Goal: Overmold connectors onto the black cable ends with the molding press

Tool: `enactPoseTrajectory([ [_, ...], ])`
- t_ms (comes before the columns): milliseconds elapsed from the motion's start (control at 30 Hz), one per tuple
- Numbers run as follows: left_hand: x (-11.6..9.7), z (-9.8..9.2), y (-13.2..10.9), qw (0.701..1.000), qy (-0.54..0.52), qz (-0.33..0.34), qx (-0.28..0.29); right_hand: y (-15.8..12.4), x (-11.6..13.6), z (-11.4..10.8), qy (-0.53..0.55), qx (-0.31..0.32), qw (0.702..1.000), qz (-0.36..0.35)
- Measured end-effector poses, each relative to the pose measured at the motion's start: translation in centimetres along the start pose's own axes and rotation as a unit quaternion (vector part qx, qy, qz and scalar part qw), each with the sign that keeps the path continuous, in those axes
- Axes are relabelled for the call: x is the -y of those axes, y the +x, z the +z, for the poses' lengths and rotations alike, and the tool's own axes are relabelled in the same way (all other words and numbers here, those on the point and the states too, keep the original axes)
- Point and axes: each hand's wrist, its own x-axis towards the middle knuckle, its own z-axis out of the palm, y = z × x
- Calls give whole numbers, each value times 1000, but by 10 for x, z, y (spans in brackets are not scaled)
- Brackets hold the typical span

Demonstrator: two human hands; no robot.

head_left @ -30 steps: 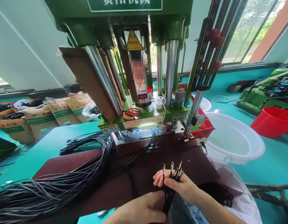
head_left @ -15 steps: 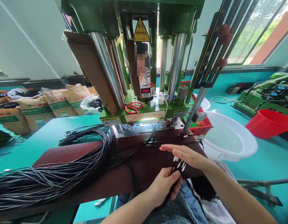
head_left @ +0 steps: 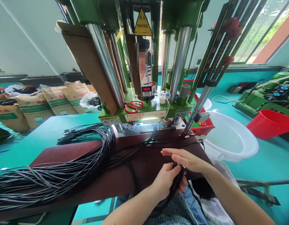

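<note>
My left hand is closed around a small bunch of black cables at the near edge of the dark red work table. My right hand lies just above it, fingers stretched out flat over the cables' metal-tipped ends, which it mostly hides. A big sheaf of black cables lies across the table to the left. Straight ahead stands the green press machine with chrome columns; several cables run into its mould.
Red-handled scissors and small white rolls lie on the machine's green platen. A white plastic basin sits to the right, a red tub beyond it. Paper sacks line the left wall. A white bag of cables hangs at my right knee.
A second ago both hands gripped the bunch with its tips pointing up. My right hand then let go and opened; now it has come down flat onto the tips while my left hand keeps its grip.
</note>
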Motion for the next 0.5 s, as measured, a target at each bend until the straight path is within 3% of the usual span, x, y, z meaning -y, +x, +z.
enactPoseTrajectory([
  [133,4,3,2,1000,-17,2,20,3,4,0,-47,42,998,-7],
  [300,6,-7,4,997,-21,28,-67,19,-4,-4,-90,82,992,-35],
  [367,4,-14,8,991,-12,69,-116,33,-13,-13,-212,10,977,-27],
  [433,1,-22,14,981,0,112,-160,51,-26,-26,-391,-99,915,20],
  [500,2,-28,18,973,13,140,-185,68,-39,-39,-489,-158,856,63],
])
